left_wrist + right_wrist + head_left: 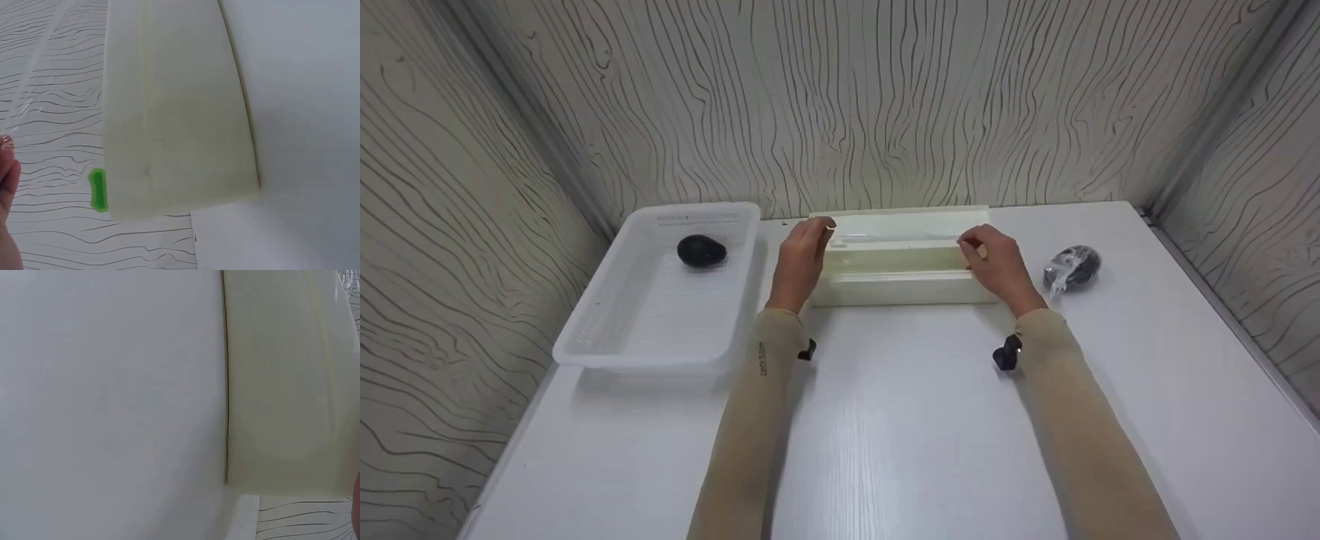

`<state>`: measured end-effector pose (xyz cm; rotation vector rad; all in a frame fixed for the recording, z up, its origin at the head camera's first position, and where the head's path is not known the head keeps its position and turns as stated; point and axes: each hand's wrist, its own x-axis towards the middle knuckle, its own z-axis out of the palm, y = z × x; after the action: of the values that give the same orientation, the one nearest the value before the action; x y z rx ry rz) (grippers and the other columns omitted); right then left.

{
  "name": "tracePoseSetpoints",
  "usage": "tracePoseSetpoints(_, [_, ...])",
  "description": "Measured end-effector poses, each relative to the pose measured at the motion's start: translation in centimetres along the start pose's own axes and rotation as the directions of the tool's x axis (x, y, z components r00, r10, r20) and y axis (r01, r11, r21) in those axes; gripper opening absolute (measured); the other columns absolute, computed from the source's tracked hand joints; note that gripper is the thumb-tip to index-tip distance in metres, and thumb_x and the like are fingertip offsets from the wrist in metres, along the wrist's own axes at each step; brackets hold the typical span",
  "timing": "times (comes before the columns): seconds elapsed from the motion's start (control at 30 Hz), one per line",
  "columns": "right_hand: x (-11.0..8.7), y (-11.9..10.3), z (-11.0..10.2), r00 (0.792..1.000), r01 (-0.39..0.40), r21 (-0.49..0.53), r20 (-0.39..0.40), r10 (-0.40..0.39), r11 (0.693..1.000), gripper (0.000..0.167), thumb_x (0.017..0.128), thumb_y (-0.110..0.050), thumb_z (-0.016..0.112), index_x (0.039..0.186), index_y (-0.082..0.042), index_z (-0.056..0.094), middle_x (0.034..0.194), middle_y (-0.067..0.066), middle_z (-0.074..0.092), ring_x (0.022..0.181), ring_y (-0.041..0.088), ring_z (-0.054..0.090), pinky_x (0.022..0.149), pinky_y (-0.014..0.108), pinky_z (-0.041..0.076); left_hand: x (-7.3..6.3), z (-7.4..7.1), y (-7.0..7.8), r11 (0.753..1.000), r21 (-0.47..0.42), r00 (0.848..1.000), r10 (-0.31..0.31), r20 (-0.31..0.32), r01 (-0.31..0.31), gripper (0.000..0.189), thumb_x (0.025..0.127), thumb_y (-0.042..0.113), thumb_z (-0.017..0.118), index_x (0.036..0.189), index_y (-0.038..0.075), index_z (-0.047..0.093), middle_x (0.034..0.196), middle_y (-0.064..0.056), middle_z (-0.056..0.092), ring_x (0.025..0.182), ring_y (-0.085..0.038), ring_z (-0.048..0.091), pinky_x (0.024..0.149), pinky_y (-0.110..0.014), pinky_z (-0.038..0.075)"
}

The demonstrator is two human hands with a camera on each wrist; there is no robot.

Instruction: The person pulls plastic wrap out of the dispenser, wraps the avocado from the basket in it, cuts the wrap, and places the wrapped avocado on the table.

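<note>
Head view: report grip and film location.

Left hand (801,261): pinched on clear plastic film (34,62). Right hand (996,261): likewise. Film: stretched between hands, over open-topped dispenser box (904,291).

Apparent step: drawing film. Method?

Keep tension even and both hands level; avoid creases.

Count?

One box, one green end tab (98,190), one white plastic tray (641,361), one bare black egg-shaped object (701,251) inside tray, one film-wrapped dark object (1072,268) on table (847,420).

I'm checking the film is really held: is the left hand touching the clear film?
Touching. The left wrist view shows it: the left hand has fingertips on the clear film, whose shiny strip ends there.
</note>
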<state>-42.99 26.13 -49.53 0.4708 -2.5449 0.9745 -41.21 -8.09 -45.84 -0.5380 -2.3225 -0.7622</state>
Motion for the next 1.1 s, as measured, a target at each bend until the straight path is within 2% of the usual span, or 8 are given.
tracePoseSetpoints(0.13, [-0.2, -0.1, -0.2, 0.999, -0.038, -0.009, 0.032, 0.039, 0.999, 0.011, 0.096, -0.021, 0.061, 0.100, -0.011, 0.066, 0.096, 0.006, 0.069, 0.091, 0.020, 0.064, 0.074, 0.035, 0.055, -0.1, 0.1, -0.2, 1.000, 0.004, 1.000, 0.004, 0.000, -0.004, 0.015, 0.103, 0.014, 0.046, 0.114, 0.014, 0.057, 0.107, -0.002, 0.066, 0.102, -0.015, 0.063, 0.090, -0.025, 0.054])
tracePoseSetpoints(0.27, [-0.1, -0.1, -0.3, 0.996, -0.091, 0.023, 0.018, 0.090, 0.996, 0.009, 0.094, -0.021, 0.064, 0.100, -0.013, 0.065, 0.093, 0.004, 0.069, 0.086, 0.016, 0.062, 0.071, 0.028, 0.053, -0.1, 0.0, -0.4, 1.000, 0.000, 1.000, 0.007, -0.001, -0.007, 0.016, 0.103, 0.014, 0.046, 0.114, 0.013, 0.058, 0.107, -0.002, 0.066, 0.102, -0.014, 0.063, 0.091, -0.024, 0.053])
tracePoseSetpoints(0.5, [0.4, -0.2, 0.0, 1.000, -0.026, -0.077, 0.007, 0.026, 0.997, 0.015, 0.101, -0.021, 0.054, 0.107, -0.010, 0.063, 0.097, 0.008, 0.063, 0.086, 0.021, 0.055, 0.073, 0.035, 0.043, -0.1, -0.2, -0.3, 1.000, -0.011, 1.000, 0.005, -0.009, -0.005, 0.016, 0.103, 0.014, 0.047, 0.113, 0.013, 0.058, 0.107, -0.002, 0.066, 0.101, -0.014, 0.063, 0.090, -0.023, 0.053])
tracePoseSetpoints(0.63, [0.4, 0.0, -0.1, 0.999, -0.048, -0.057, -0.002, 0.048, 0.997, 0.019, 0.103, -0.026, 0.049, 0.107, -0.011, 0.060, 0.100, 0.009, 0.065, 0.084, 0.023, 0.060, 0.073, 0.038, 0.044, 0.0, -0.1, -0.2, 1.000, -0.009, 1.000, 0.011, 0.004, -0.011, 0.016, 0.103, 0.013, 0.047, 0.114, 0.013, 0.058, 0.107, -0.002, 0.066, 0.103, -0.014, 0.063, 0.092, -0.022, 0.053])
tracePoseSetpoints(0.77, [0.3, 0.0, -0.3, 0.994, -0.088, 0.014, 0.065, 0.087, 0.996, 0.024, 0.104, -0.031, 0.044, 0.109, -0.012, 0.057, 0.097, 0.009, 0.069, 0.079, 0.021, 0.065, 0.071, 0.035, 0.051, 0.1, 0.0, -0.2, 1.000, -0.013, 1.000, 0.019, -0.007, -0.019, 0.015, 0.102, 0.012, 0.048, 0.113, 0.013, 0.058, 0.107, -0.002, 0.066, 0.102, -0.014, 0.063, 0.091, -0.023, 0.053])
tracePoseSetpoints(0.93, [0.1, 0.4, -0.8, 0.989, -0.068, 0.063, 0.136, 0.059, 0.996, 0.013, 0.099, -0.019, 0.057, 0.104, -0.010, 0.065, 0.092, 0.006, 0.069, 0.084, 0.018, 0.067, 0.073, 0.028, 0.056, 0.0, 0.1, -0.3, 1.000, -0.016, 1.000, 0.022, -0.014, -0.022, 0.016, 0.103, 0.015, 0.047, 0.113, 0.013, 0.058, 0.107, -0.002, 0.066, 0.102, -0.014, 0.063, 0.090, -0.023, 0.053])
tracePoseSetpoints(1.0, [0.0, 0.4, -1.0, 0.990, -0.037, 0.040, 0.140, 0.031, 0.999, 0.007, 0.093, -0.009, 0.062, 0.098, -0.010, 0.067, 0.091, 0.005, 0.070, 0.084, 0.017, 0.066, 0.073, 0.028, 0.055, 0.0, 0.1, -0.3, 0.999, -0.021, 0.999, 0.024, -0.021, -0.024, 0.016, 0.103, 0.015, 0.047, 0.113, 0.013, 0.059, 0.107, -0.002, 0.066, 0.101, -0.014, 0.063, 0.090, -0.023, 0.053])
tracePoseSetpoints(1.1, [0.1, 0.0, -1.1, 0.992, -0.023, -0.023, 0.126, 0.025, 0.999, 0.010, 0.085, -0.003, 0.061, 0.091, -0.011, 0.064, 0.090, 0.006, 0.069, 0.081, 0.019, 0.064, 0.073, 0.033, 0.053, 0.1, 0.2, -0.3, 0.999, -0.021, 0.999, 0.027, -0.033, -0.027, 0.015, 0.103, 0.015, 0.047, 0.113, 0.013, 0.059, 0.106, -0.002, 0.066, 0.099, -0.014, 0.063, 0.088, -0.024, 0.053])
